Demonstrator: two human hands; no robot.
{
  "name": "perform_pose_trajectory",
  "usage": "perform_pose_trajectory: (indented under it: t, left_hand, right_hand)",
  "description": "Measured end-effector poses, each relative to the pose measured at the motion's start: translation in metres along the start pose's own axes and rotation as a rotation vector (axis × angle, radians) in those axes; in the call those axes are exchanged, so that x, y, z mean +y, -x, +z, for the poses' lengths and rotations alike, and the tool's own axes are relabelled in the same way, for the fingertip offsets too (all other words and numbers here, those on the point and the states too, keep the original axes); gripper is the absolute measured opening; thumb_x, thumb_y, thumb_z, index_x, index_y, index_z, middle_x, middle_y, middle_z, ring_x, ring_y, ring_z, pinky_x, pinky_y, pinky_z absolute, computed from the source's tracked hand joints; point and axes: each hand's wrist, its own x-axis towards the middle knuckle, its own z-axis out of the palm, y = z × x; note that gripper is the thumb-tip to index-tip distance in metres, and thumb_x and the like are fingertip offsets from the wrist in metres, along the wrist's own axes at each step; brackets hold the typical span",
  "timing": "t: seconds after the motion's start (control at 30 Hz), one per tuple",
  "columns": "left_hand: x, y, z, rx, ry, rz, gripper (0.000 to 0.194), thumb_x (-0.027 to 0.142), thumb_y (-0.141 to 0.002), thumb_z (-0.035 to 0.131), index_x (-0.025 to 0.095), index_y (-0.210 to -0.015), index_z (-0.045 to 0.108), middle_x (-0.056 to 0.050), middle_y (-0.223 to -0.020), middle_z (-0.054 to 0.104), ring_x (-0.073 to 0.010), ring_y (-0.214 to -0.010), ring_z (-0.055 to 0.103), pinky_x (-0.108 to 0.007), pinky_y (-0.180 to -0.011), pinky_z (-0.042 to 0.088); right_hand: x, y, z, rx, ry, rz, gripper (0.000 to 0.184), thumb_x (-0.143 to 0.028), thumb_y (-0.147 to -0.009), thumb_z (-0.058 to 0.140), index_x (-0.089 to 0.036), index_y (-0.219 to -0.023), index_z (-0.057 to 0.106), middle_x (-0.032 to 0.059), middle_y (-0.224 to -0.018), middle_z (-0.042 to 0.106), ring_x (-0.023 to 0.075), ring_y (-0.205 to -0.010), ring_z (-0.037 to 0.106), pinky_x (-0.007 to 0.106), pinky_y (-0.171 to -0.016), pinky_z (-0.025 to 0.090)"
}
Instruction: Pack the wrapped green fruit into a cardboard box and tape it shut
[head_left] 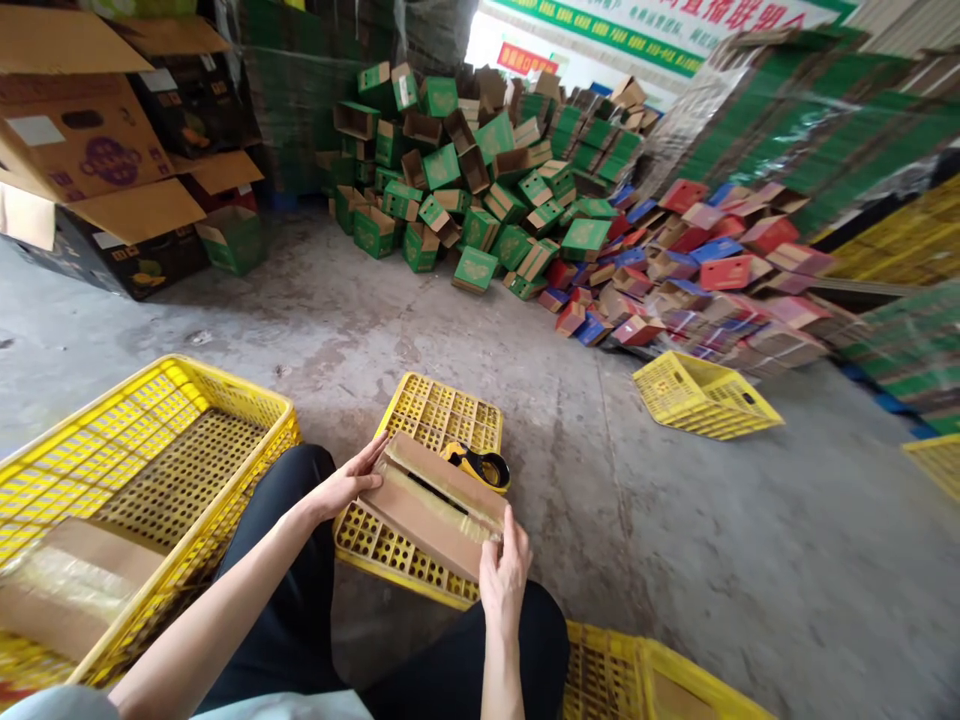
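Observation:
A flat brown cardboard box (427,505) rests on an overturned yellow plastic crate (442,405) between my knees. A dark gap runs lengthwise between its top flaps, with strips of shiny tape along it. My left hand (349,485) grips the box's left end, thumb on top and fingers along the far edge. At the opposite end, my right hand (504,560) holds the corner, its fingers partly bent. Just behind the box lies a yellow and black tape dispenser (480,465), touched by neither hand.
To my left stands a large yellow crate (289,420) with a taped cardboard box (75,580) inside. Another yellow crate (607,670) is by my right knee, and one (705,395) sits farther off. Green boxes (476,268) and red-blue boxes (727,272) are heaped ahead on the concrete floor.

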Motion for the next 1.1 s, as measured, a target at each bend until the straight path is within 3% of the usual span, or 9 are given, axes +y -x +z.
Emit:
perform_pose_trajectory:
  t: [0.3, 0.43, 0.53, 0.6, 0.67, 0.77, 0.9, 1.1]
  left_hand:
    - [0.004, 0.007, 0.006, 0.045, -0.184, -0.023, 0.089, 0.023, -0.088, 0.068, 0.031, -0.166, 0.026, 0.000, -0.171, 0.031, -0.0305, -0.161, 0.017, -0.050, -0.132, 0.012]
    - [-0.001, 0.008, 0.012, 0.127, -0.534, 0.132, 0.084, 0.018, -0.090, 0.057, 0.028, -0.167, 0.025, 0.000, -0.173, 0.025, -0.0292, -0.161, 0.016, -0.048, -0.132, 0.006]
    - [-0.003, 0.010, 0.025, 0.170, -0.889, 0.314, 0.085, 0.008, -0.088, 0.048, 0.028, -0.167, 0.024, 0.000, -0.176, 0.012, -0.0302, -0.163, 0.005, -0.053, -0.132, 0.006]
    - [-0.004, 0.012, 0.037, 0.126, -1.095, 0.378, 0.085, 0.002, -0.085, 0.045, 0.029, -0.165, 0.034, 0.000, -0.176, 0.011, -0.0317, -0.163, 0.002, -0.058, -0.130, 0.005]
    - [-0.008, 0.012, 0.050, 0.024, -1.227, 0.395, 0.083, -0.001, -0.083, 0.043, 0.030, -0.161, 0.042, -0.002, -0.174, 0.021, -0.0320, -0.162, 0.009, -0.061, -0.130, 0.005]
    - [-0.017, 0.010, 0.065, -0.090, -1.309, 0.378, 0.071, 0.006, -0.091, 0.047, 0.027, -0.159, 0.046, -0.006, -0.170, 0.032, -0.0323, -0.160, 0.020, -0.058, -0.130, 0.014]
    - [-0.027, 0.010, 0.070, -0.066, -1.359, 0.358, 0.056, 0.024, -0.101, 0.051, 0.023, -0.157, 0.049, -0.009, -0.170, 0.032, -0.0330, -0.159, 0.025, -0.055, -0.129, 0.020]
    - [-0.028, 0.012, 0.067, -0.076, -1.373, 0.390, 0.055, 0.029, -0.105, 0.047, 0.024, -0.160, 0.044, -0.009, -0.170, 0.031, -0.0314, -0.159, 0.025, -0.054, -0.130, 0.016]
  right_hand:
    - [-0.002, 0.007, -0.005, 0.011, 0.065, -0.014, 0.051, -0.034, -0.095, 0.044, -0.018, -0.139, 0.066, 0.0129, -0.104, 0.062, 0.0292, -0.094, 0.059, 0.047, -0.093, 0.048]
    - [-0.004, 0.008, -0.008, -0.029, 0.040, 0.012, 0.053, -0.038, -0.098, 0.042, -0.015, -0.140, 0.065, 0.0135, -0.100, 0.064, 0.0303, -0.095, 0.062, 0.046, -0.092, 0.050]
    - [-0.004, 0.005, -0.009, -0.042, 0.068, 0.044, 0.054, -0.040, -0.097, 0.042, -0.015, -0.137, 0.068, 0.0134, -0.096, 0.065, 0.0313, -0.092, 0.062, 0.046, -0.089, 0.052]
    - [-0.006, 0.003, -0.009, -0.042, 0.089, 0.061, 0.053, -0.041, -0.096, 0.043, -0.016, -0.135, 0.069, 0.0127, -0.093, 0.065, 0.0313, -0.089, 0.063, 0.045, -0.086, 0.052]
    - [-0.010, 0.001, -0.010, -0.042, 0.099, 0.065, 0.054, -0.040, -0.096, 0.043, -0.016, -0.136, 0.068, 0.0120, -0.090, 0.066, 0.0310, -0.087, 0.063, 0.044, -0.084, 0.052]
    - [-0.020, 0.001, -0.012, -0.047, 0.101, 0.077, 0.054, -0.038, -0.097, 0.041, -0.015, -0.139, 0.066, 0.0115, -0.089, 0.066, 0.0303, -0.087, 0.065, 0.042, -0.081, 0.053]
    - [-0.027, 0.003, -0.019, -0.027, 0.014, 0.124, 0.053, -0.042, -0.098, 0.043, -0.016, -0.139, 0.065, 0.0094, -0.091, 0.066, 0.0258, -0.082, 0.067, 0.039, -0.080, 0.055]
    - [-0.022, 0.001, -0.030, -0.040, -0.196, 0.218, 0.060, -0.049, -0.089, 0.057, -0.014, -0.137, 0.066, 0.0125, -0.103, 0.073, 0.0202, -0.073, 0.070, 0.033, -0.071, 0.060]
